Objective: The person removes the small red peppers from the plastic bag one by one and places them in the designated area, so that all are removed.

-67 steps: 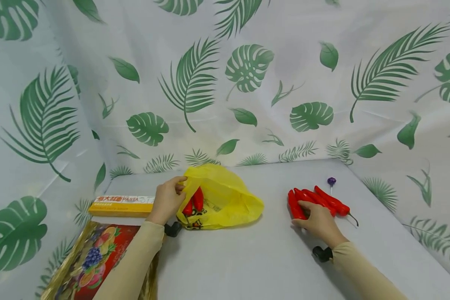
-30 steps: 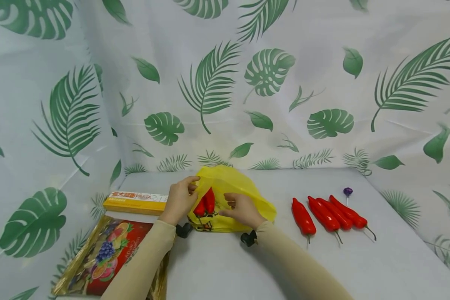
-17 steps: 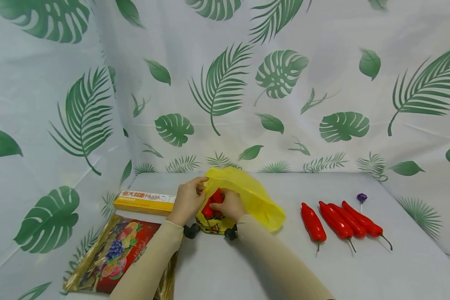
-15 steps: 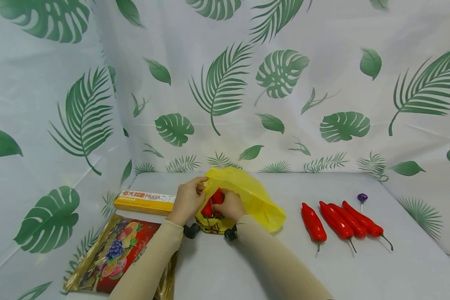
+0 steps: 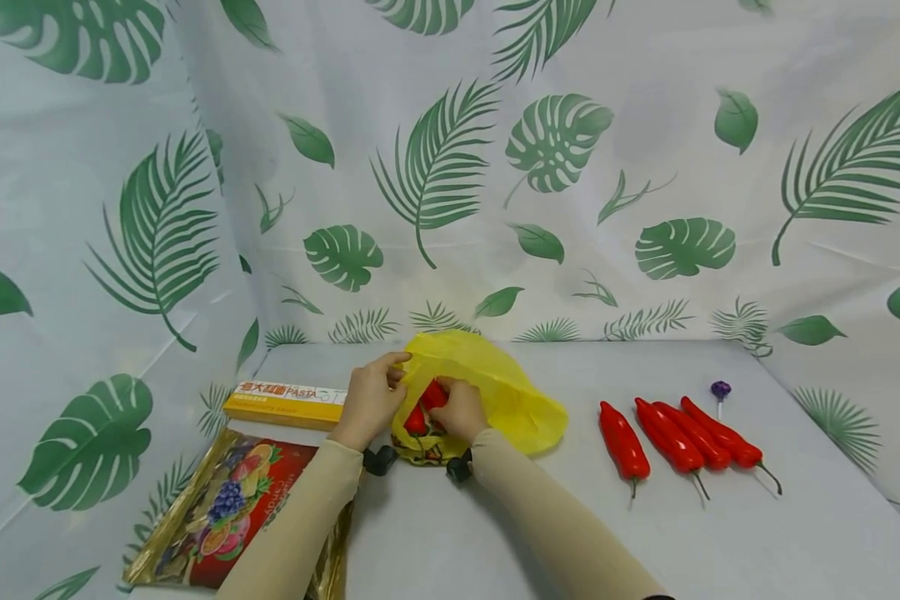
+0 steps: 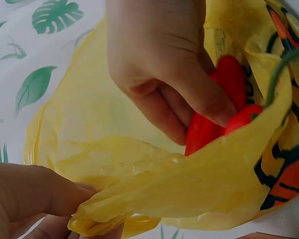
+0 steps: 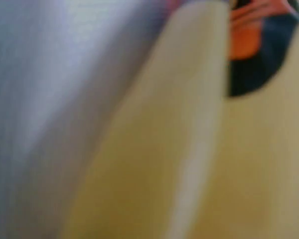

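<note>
Lower centre of the head view: left hand [image 5: 367,402] pinches the yellow bag [image 5: 495,392] rim open; right hand [image 5: 456,410] grips a red pepper [image 6: 217,107] inside; best to hold the mouth wide and draw the pepper out straight.

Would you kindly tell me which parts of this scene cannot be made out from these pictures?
- Right wrist view: blurred; only yellow and orange-black smears show.
- Red peppers in the bag: the right hand and yellow bag hide their count, in head and left wrist views.
- Right hand's grip: unclear whether fingers clasp a pepper.
- Pasta box: print too small, end behind left hand.
- Fruit-printed packet: partly under the left sleeve.
</note>
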Action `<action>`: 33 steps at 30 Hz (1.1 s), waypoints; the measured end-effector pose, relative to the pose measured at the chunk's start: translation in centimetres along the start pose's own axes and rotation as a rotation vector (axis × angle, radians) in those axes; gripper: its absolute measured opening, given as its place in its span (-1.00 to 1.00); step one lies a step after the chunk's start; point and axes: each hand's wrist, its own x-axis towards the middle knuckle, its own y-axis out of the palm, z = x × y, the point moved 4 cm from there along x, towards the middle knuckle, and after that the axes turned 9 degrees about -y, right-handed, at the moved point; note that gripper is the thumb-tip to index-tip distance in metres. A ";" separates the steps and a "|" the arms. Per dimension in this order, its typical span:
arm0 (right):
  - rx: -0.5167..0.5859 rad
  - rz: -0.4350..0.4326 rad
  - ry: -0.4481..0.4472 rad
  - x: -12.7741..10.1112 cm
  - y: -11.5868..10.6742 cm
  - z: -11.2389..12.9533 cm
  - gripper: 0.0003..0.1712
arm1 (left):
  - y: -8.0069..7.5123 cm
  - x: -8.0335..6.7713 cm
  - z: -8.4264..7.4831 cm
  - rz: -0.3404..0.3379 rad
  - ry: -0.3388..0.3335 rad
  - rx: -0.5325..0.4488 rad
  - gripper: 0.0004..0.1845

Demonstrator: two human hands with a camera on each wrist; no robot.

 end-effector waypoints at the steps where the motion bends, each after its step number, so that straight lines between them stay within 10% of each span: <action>1: 0.013 -0.006 0.003 -0.1 -0.3 -0.1 -0.30 | 0.1 0.0 0.0 0.001 -0.003 -0.001 -0.52; 14: 0.159 -0.051 -0.027 -2.9 -4.3 -1.3 -0.39 | 0.1 -0.1 -0.5 0.005 -0.010 0.020 -0.50; 33: 0.078 -0.036 0.036 -9.7 -10.5 -2.7 -0.39 | 0.1 -0.2 -0.5 0.046 -0.046 0.007 -0.36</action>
